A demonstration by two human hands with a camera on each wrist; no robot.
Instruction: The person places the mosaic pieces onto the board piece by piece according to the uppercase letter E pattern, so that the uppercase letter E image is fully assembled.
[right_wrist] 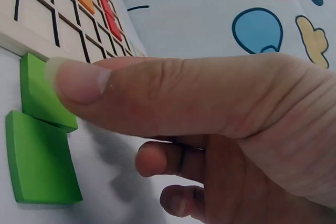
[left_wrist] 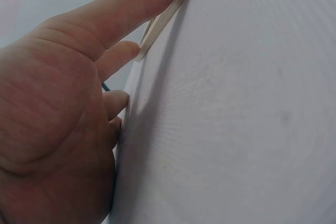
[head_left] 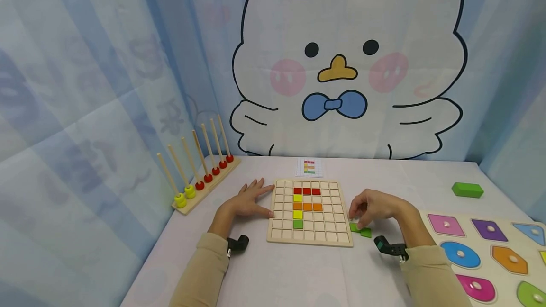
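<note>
A wooden grid board [head_left: 310,240] lies on the table with red, yellow, orange and green square tiles in its cells. My left hand [head_left: 249,201] is spread at the board's left side, thumb on its edge [left_wrist: 170,19]. Right of the board, my right hand [head_left: 375,206] is low over two green tiles [right_wrist: 44,161], its other fingers loosely bent. In the right wrist view the thumb overlaps the nearer green tile [right_wrist: 39,90], which lies against the board's edge; the index finger is mostly hidden behind the thumb.
A pattern card [head_left: 310,167] lies behind the board. A wooden peg stand [head_left: 192,201] with yellow and red beads is at the left. On the right are a green block [head_left: 467,190] and a shape puzzle board [head_left: 435,262] with knobbed pieces. A curtain [head_left: 273,131] hangs behind.
</note>
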